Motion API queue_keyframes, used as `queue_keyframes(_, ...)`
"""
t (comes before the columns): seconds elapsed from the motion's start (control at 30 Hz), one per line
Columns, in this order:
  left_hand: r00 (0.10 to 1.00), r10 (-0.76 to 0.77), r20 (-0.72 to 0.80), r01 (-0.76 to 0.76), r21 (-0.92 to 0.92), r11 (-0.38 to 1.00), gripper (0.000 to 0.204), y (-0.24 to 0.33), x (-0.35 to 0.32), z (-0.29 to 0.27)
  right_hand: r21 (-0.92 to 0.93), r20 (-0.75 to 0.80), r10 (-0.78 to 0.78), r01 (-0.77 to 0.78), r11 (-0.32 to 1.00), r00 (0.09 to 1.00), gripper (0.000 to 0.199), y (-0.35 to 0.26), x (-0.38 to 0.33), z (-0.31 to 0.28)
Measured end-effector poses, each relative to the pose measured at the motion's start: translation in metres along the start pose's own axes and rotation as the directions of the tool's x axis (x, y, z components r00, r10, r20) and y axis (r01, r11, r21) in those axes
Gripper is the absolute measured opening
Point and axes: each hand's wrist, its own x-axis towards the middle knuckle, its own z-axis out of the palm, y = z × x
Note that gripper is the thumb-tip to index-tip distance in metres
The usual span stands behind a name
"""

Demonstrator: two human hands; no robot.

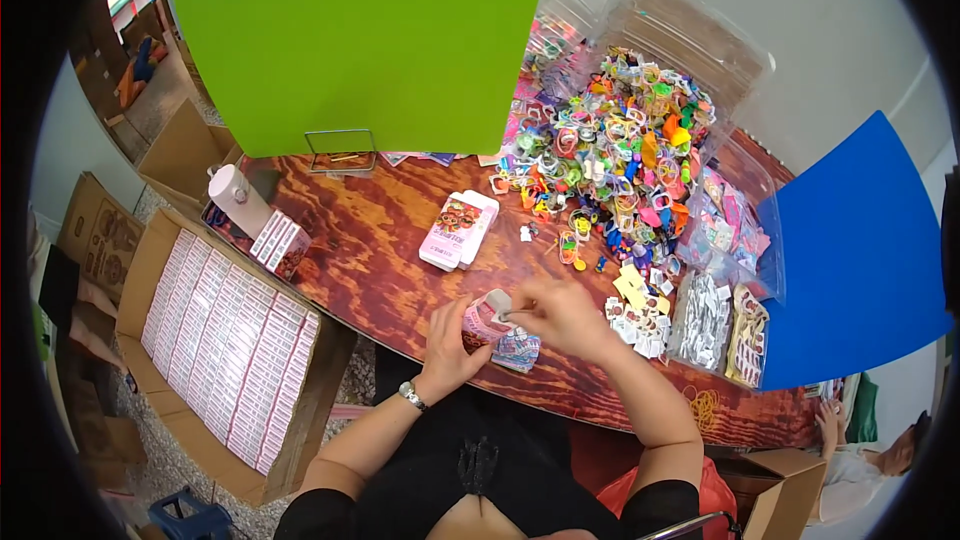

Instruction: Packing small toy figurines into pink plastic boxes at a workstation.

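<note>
the left hand (pixel 447 337) curls round a small pink box (pixel 487 323), fingers pressed against its side, holding it just above the table (pixel 380 270) edge. the right hand (pixel 560 312) pinches the pale flap at the box top between thumb and fingertip. a second patterned box (pixel 518 350) lies touching the first, just below the right hand.

to do this well, i'd judge the left hand should keep the box square without crushing it, while the right works the flap straight along its crease, not at a slant, so the card doesn't tear.

ahead of the hands lie two flat pink-and-white packs (pixel 457 229), stacked. beyond the right hand spreads a heap of bright plastic rings (pixel 610 145); right of it sit small yellow cards (pixel 632 287), tiny white tags (pixel 640 325) and clear bags (pixel 705 320) of white pieces. well left of the left hand, a carton (pixel 225 340) holds neat rows of slim white boxes with pink edges; a few more stand near a white roll (pixel 238 198). a green board (pixel 350 40) rises at the far side, a blue one (pixel 855 260) far right.
</note>
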Motion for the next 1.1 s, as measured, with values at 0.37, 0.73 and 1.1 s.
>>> queue_keyframes(0.37, 0.982, -0.003, -0.19, -0.013, -0.084, 0.996, 0.099, -0.005, -0.007, -0.012, -0.337, -0.351, -0.416, 0.301, 0.892, 0.839, 0.034, -0.019, -0.017, 0.04)
queue_keyframes(0.73, 0.911, 0.286, -0.296, -0.326, -0.094, 0.941, 0.107, -0.012, -0.011, -0.022, -0.457, -0.341, -0.572, 0.4, 0.794, 0.746, 0.034, -0.019, -0.033, 0.066)
queue_keyframes(1.1, 0.898, 0.38, -0.223, -0.4, -0.053, 0.915, 0.083, -0.017, -0.01, -0.027, -0.201, -0.305, -0.408, 0.361, 0.911, 0.861, 0.03, -0.026, -0.031, 0.063)
